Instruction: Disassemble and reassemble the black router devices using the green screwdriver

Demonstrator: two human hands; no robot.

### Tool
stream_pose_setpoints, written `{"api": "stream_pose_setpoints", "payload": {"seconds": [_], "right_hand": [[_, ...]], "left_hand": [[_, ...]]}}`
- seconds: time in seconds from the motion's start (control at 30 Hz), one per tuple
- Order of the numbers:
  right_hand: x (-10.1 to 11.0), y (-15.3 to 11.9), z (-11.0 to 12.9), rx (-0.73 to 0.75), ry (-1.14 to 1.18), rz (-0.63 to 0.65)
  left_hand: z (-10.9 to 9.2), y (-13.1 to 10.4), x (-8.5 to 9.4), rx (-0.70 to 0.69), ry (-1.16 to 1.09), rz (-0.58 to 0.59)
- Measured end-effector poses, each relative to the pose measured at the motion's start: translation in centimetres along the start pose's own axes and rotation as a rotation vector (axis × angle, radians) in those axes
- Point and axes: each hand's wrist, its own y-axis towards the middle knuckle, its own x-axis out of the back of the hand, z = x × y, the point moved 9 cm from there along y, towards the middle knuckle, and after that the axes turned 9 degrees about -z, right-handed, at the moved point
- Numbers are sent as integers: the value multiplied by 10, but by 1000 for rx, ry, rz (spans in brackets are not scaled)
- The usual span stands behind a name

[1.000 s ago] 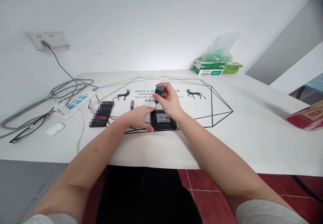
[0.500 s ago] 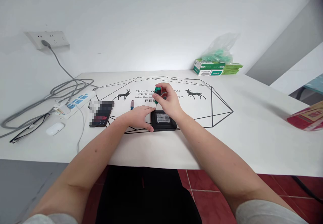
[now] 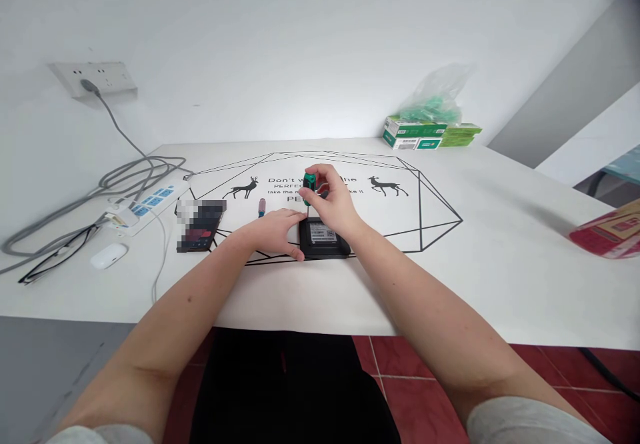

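A black, flat, box-like device (image 3: 311, 248) with a white printed label (image 3: 321, 232) lies on the desk in front of me. My left hand (image 3: 275, 233) holds it along the left side, fingertips at the far corner and thumb at the near corner. In my right hand (image 3: 334, 199) is an upright screwdriver (image 3: 309, 183) with a green and black handle. Its thin shaft points down to the device's far left corner; the tip is too small to make out. Left of it lies a second small screwdriver (image 3: 262, 207) with a pinkish handle, partly hidden behind my left hand.
To the left are a phone (image 3: 205, 225), a power strip (image 3: 155, 203) with coiled grey cable, glasses (image 3: 59, 257) and a white earbud case (image 3: 109, 255). Green and white boxes (image 3: 415, 131) stand at the back right by the wall. A red package (image 3: 607, 231) sits at the right edge.
The screwdriver handle has shifted slightly left and turned a little in my right hand, standing more upright. My left hand and the device have stayed put.
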Motion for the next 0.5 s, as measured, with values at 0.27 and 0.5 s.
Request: {"api": "stream_pose_setpoints", "payload": {"seconds": [0.27, 0.5], "right_hand": [[-1, -2, 5, 5, -37, 13], [0, 0, 1, -15, -48, 24]], "left_hand": [[-1, -1, 1, 3, -9, -2], [1, 0, 0, 15, 5, 4]]}}
